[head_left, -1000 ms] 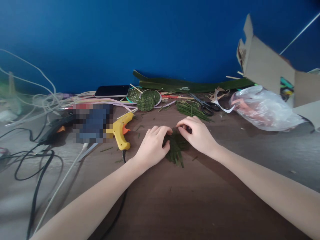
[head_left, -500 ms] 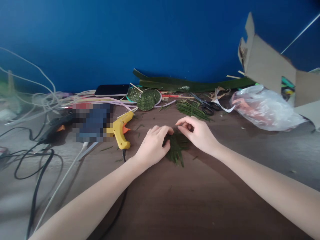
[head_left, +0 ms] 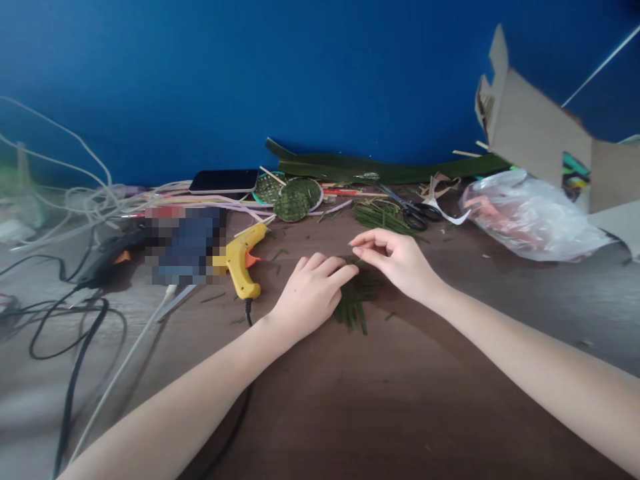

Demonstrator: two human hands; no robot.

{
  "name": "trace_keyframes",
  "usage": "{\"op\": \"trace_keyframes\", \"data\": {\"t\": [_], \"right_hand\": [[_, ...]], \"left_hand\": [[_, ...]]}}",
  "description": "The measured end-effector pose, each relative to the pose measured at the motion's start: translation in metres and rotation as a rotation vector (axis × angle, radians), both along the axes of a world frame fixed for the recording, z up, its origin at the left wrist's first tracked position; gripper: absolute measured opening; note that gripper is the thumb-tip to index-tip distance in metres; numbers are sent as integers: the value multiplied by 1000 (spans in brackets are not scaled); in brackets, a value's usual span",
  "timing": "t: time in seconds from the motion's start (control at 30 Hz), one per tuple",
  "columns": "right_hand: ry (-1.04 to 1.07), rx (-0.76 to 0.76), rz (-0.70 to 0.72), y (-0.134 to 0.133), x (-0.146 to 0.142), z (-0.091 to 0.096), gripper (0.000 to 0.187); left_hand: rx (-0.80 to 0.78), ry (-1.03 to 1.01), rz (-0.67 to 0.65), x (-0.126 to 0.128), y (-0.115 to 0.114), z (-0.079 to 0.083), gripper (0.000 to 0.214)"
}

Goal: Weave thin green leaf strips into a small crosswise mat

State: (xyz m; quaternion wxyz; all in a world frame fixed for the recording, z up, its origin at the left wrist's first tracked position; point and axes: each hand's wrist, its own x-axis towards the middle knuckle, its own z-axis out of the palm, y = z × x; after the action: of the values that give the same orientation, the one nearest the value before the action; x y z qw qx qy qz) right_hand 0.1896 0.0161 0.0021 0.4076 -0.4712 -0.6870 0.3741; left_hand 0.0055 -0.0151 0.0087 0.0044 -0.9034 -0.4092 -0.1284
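My left hand (head_left: 315, 287) lies over a small mat of woven green leaf strips (head_left: 354, 310), its fingers stretched out and pressing on the far left part. Loose strip ends fan out toward me from under that hand, and its thumb is mostly hidden. My right hand (head_left: 393, 257) is at the far right corner of the mat, thumb and forefinger pinched together. What sits between those fingertips is too small to make out. The part of the mat beneath both hands is hidden.
To the left lie a yellow glue gun (head_left: 243, 263) and a dark phone (head_left: 190, 243) among cables. Behind are round woven green pieces (head_left: 293, 202), cut leaf strips (head_left: 383, 217), scissors (head_left: 417, 215) and long leaves (head_left: 350, 167). A plastic bag (head_left: 537, 217) and cardboard box (head_left: 540, 120) stand right.
My left forefinger has stretched out to the right over the mat, and its thumb has gone out of sight. My right thumb and forefinger have straightened and closed into a pinch.
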Motion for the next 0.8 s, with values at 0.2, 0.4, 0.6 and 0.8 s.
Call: {"op": "trace_keyframes", "data": {"t": [0.2,0.4,0.6,0.8], "right_hand": [[35,-10,35,-2,-4,6,15],[-51,55,34,2,3,2,15],[-468,216,-5,3,4,-2,11],[-603,200,62,0,2,-1,18]], "left_hand": [[36,57,1,1,-1,1,41],[-65,-94,71,2,2,-2,31],[-126,-169,96,2,4,-1,31],[-204,-277,141,2,4,1,32]]}}
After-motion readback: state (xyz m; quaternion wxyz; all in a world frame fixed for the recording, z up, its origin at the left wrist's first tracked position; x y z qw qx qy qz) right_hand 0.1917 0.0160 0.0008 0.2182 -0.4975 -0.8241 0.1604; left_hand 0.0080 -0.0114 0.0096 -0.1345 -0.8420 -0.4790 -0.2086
